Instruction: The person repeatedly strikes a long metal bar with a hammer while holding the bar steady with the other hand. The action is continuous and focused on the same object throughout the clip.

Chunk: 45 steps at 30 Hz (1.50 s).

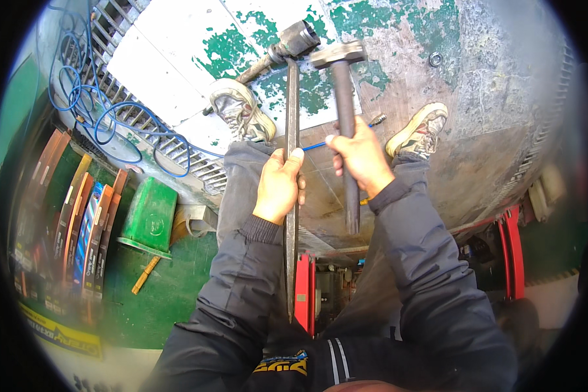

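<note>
My left hand (278, 186) is wrapped round a long steel pry bar (293, 111), which points away from me between my feet. The bar's far end meets a greasy drive shaft (296, 40) with a cup-shaped joint, lying slantwise on the floor; whether they touch is hard to tell. My right hand (364, 160) grips a hammer (343, 85) by its dark handle, with the steel head just right of the bar's far end. The shaft's thinner part runs behind my left shoe (238, 111), which hides some of it.
Blue hose (88, 98) lies coiled at the left over a metal grating (206, 173). An upturned green bin (149, 215) stands near a rack of boxes (85, 228). A small metal ring (435, 59) lies far right. Red metal parts (304, 294) show below me.
</note>
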### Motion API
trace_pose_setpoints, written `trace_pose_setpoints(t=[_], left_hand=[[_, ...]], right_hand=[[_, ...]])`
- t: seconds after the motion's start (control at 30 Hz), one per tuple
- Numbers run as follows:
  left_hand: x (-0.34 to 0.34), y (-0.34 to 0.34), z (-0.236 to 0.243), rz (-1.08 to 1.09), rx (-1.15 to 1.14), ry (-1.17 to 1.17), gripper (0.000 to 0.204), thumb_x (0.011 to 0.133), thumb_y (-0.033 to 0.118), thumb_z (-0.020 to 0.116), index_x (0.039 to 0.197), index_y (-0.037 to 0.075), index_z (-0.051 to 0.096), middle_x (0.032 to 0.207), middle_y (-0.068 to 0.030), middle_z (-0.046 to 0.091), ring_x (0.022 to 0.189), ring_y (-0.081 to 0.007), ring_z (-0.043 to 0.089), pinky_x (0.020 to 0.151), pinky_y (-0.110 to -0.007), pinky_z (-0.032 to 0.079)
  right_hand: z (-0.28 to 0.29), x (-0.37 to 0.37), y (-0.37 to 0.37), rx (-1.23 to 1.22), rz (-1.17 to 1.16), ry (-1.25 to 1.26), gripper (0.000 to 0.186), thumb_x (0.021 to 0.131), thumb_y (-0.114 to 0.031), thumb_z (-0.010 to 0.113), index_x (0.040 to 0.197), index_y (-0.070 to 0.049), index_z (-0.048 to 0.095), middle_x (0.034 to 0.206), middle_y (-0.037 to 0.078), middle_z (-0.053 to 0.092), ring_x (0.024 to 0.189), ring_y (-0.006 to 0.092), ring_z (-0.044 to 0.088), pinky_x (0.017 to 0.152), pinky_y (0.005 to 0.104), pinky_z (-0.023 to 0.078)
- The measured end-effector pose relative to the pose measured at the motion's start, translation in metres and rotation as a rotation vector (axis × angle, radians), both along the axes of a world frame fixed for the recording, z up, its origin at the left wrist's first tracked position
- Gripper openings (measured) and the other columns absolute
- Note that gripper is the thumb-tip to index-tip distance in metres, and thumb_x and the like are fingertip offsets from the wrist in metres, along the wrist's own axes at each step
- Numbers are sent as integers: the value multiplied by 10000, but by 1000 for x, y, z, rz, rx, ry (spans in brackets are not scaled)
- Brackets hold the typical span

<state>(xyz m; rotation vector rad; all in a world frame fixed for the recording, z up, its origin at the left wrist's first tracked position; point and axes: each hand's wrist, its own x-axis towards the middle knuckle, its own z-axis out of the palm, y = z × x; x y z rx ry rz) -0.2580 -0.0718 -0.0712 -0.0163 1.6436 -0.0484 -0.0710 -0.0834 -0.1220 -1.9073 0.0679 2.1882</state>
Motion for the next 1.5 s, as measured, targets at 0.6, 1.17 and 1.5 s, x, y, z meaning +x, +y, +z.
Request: trace_pose_setpoints(t=[0.6, 1.17, 1.5], left_hand=[[0, 15, 7, -12, -42, -31, 269, 1084, 343, 582, 1077, 84, 511, 659, -21, 552, 411, -139, 494, 384, -313, 410], [-29, -13, 18, 74, 9, -121, 267, 1108, 353, 532, 1128, 88, 510, 650, -13, 543, 420, -125, 504, 383, -298, 394], [-62, 4, 25, 171, 13, -116, 242, 1107, 345, 529, 1099, 107, 484, 653, -18, 531, 416, -134, 499, 378, -294, 391]], right_hand=[[128, 169, 136, 375, -352, -1117, 147, 1003, -142, 635, 887, -56, 606, 725, 31, 592, 640, 152, 559, 656, 295, 480], [20, 31, -39, -278, 31, -159, 229, 912, -35, 703, 1049, -14, 521, 745, 54, 556, 484, 145, 542, 399, 338, 473], [31, -15, 8, -49, 57, -56, 292, 907, -96, 740, 1113, -10, 551, 816, 54, 596, 499, 139, 556, 423, 338, 489]])
